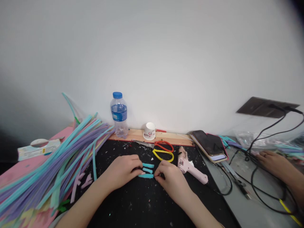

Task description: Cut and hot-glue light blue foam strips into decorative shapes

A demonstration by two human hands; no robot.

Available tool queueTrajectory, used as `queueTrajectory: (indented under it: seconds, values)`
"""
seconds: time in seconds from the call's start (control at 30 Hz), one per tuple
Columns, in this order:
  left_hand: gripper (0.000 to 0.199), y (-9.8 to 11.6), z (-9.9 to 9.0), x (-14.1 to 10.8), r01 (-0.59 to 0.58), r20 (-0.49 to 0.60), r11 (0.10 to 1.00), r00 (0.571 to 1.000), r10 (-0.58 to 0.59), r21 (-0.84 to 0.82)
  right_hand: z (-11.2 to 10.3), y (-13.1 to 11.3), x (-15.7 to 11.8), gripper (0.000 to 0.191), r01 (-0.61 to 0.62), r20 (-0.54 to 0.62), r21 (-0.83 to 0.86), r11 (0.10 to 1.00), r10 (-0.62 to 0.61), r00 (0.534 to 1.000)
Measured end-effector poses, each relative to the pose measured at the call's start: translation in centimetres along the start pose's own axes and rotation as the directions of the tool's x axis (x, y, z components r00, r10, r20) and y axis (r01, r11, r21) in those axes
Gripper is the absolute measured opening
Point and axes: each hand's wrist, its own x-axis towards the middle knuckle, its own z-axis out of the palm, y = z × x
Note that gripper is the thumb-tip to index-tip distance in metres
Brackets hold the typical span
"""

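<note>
Craft workshop, by its glue gun (190, 168), scissors (152, 145) and fuzzy stems (64, 161).

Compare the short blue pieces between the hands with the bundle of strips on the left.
Length: the blue pieces are short; the bundle of strips is far longer.
Colour: the blue pieces are all one blue; the bundle of strips mixes blue, purple and green.
Arrangement: the blue pieces lie as three nearly parallel rows on the black surface; the bundle of strips sprawls loosely.
Both include bright blue.

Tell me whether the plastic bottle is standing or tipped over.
Standing upright: the plastic bottle has its base down and its blue cap at the top.
</note>
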Motion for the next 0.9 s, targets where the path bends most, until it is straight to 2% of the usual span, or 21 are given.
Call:
queueTrajectory:
  seconds: [0.13, 0.3, 0.67, 0.9]
  values:
    - [0.012, 0.04, -0.23, -0.06, -0.002, 0.061, 1.000, 0.998, 0.003, -0.025, -0.15, 0.06, -0.05, 0.015, -0.019, -0.029, 0.016, 1.000, 0.019, 0.999]
    - [0.005, -0.07, -0.33, -0.05, -0.007, 0.077, 0.999, 0.997, 0.010, -0.033, 0.30, 0.34, -0.07, 0.016, 0.005, -0.011, 0.007, 1.000, -0.005, 1.000]
    - [0.011, -0.16, -0.19, -0.06, -0.063, 0.054, 0.997, 0.996, 0.064, -0.033, 0.58, 0.24, -0.03, 0.016, 0.013, 0.015, -0.059, 0.998, -0.012, 1.000]
    - [0.011, -0.17, -0.32, -0.04, -0.010, 0.006, 1.000, 1.000, 0.010, 0.015, -0.23, 0.22, -0.13, 0.012, 0.013, 0.032, -0.075, 0.997, -0.011, 0.999]
